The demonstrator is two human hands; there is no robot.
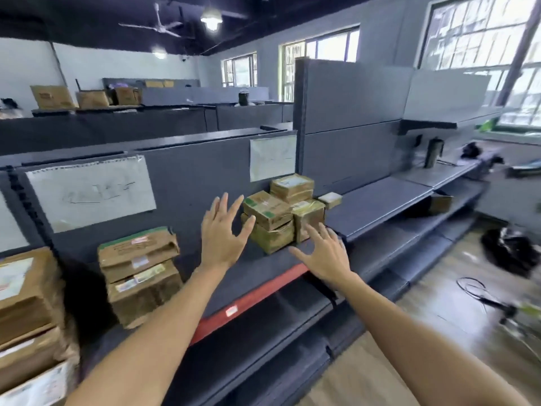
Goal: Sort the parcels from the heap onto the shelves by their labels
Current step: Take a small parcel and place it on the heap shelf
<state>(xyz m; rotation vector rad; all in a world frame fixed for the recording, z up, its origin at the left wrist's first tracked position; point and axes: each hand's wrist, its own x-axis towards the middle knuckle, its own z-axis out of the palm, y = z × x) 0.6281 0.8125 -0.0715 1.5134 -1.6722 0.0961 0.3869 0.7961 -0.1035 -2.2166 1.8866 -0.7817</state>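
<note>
1. At the far left edge, a stack of large cartons (26,303) sits on the shelf (263,268), with a second stack of brown parcels (140,273) left of centre under a handwritten paper sign (90,194). The signs probably mark which labels belong in each bay, so the grouping looks deliberate.
2. The left hand (224,238), centre frame, is held up with fingers spread and straight, gripping nothing. It hovers just left of the small parcel pile (281,218); I cannot tell whether a fingertip touches it.
3. That pile, centre right under a second paper sign (272,156), is several taped boxes stacked two high against the back panel, likely pushed close to stay tidy and leave shelf room.
4. The right hand (325,256), low and just right of the pile, is likewise splayed and empty, near the pile's front corner.
5. Judging by both empty palms flanking the pile, a parcel seems just set down or squared up.
6. The heap itself is not in view; right of the pile the shelf runs on bare.
</note>
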